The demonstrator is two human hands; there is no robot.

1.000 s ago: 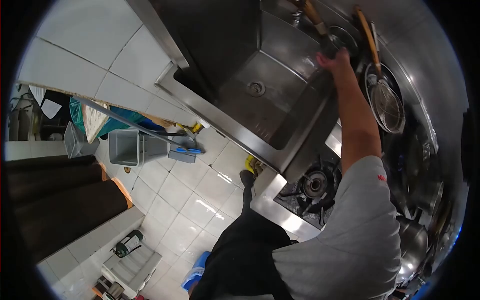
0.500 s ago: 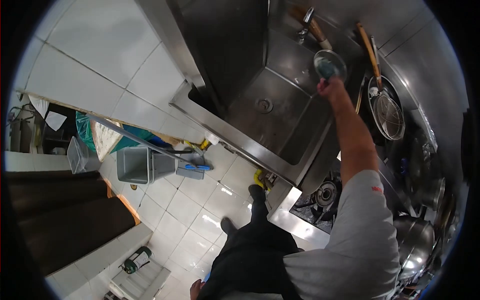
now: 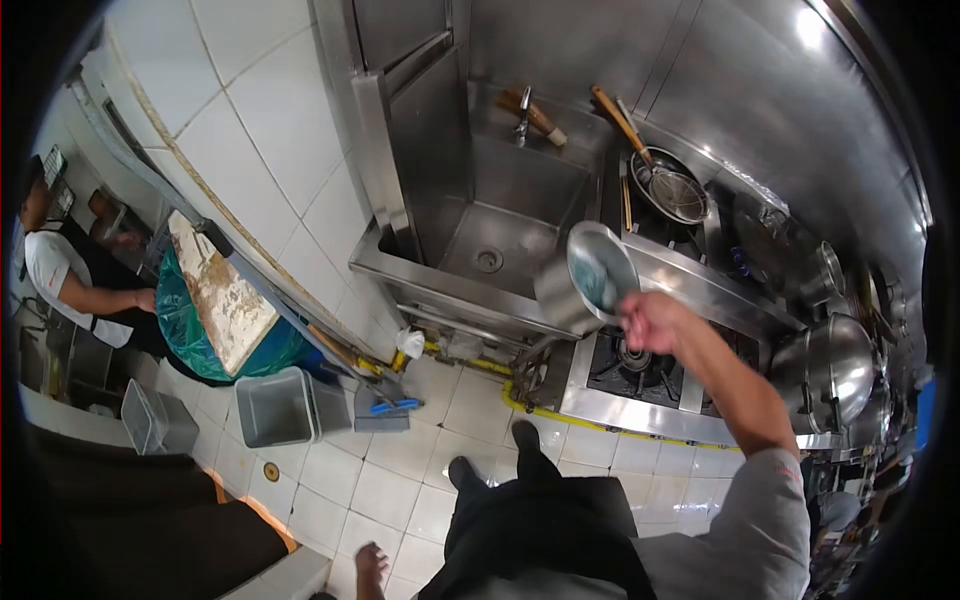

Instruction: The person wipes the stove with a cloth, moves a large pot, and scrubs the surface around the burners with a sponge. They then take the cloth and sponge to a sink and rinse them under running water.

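Note:
My right hand [image 3: 650, 322] grips the rim of a round metal pot [image 3: 567, 297], which is tilted so that its mouth shows. Something blue-green lies inside the pot, too blurred to make out. Pot and hand hang between the sink [image 3: 520, 200] and the stove burner [image 3: 636, 355]. Low in the view, over the tiled floor, my left hand [image 3: 371, 568] hangs beside my body with its fingers partly curled; whether it holds anything is unclear.
Pans with a strainer [image 3: 678, 195] stand at the back of the stove. Large metal bowls [image 3: 835, 370] are at the right. A grey bin [image 3: 272, 408] and a dustpan [image 3: 381, 408] stand on the floor. Another person [image 3: 70, 275] is at the far left.
The view has swung, bringing another person into sight. My right hand has moved from the sink's back right corner towards the front of the stove, with the pot in it.

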